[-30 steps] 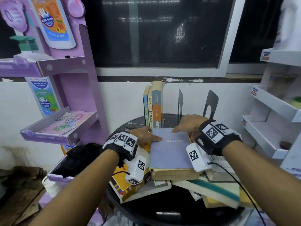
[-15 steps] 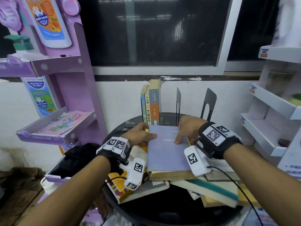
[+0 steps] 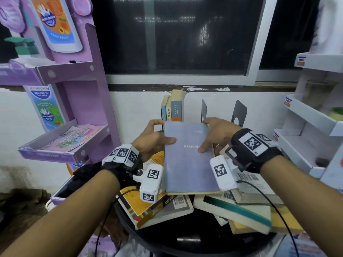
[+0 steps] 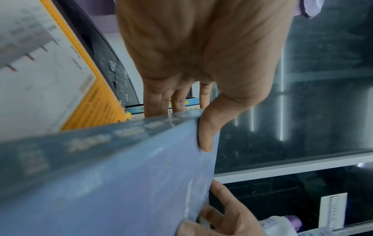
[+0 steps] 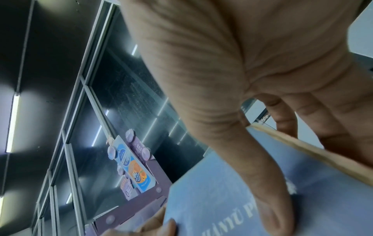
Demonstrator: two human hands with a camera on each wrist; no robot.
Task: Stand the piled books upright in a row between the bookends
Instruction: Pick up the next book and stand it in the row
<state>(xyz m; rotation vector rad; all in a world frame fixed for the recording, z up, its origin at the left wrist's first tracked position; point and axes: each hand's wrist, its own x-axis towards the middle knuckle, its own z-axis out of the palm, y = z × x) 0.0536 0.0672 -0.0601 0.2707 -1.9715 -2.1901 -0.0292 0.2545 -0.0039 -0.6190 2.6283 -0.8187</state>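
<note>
A thick lavender-blue book is tilted up off the pile, far edge raised. My left hand grips its spine side, thumb on the cover and fingers underneath; the left wrist view shows the same left hand on the blue book. My right hand grips the page-edge side, thumb on the cover; the right wrist view shows that thumb on the blue book. Three books stand upright at the back. Two dark bookends stand to their right. The pile of books lies below.
A round black table carries everything. A purple display rack stands at the left, white shelves at the right. A dark window and white wall are behind the table.
The blue book, flat on the pile a second ago, is now lifted and tilted up, with both hands gripping its sides and thumbs on the cover.
</note>
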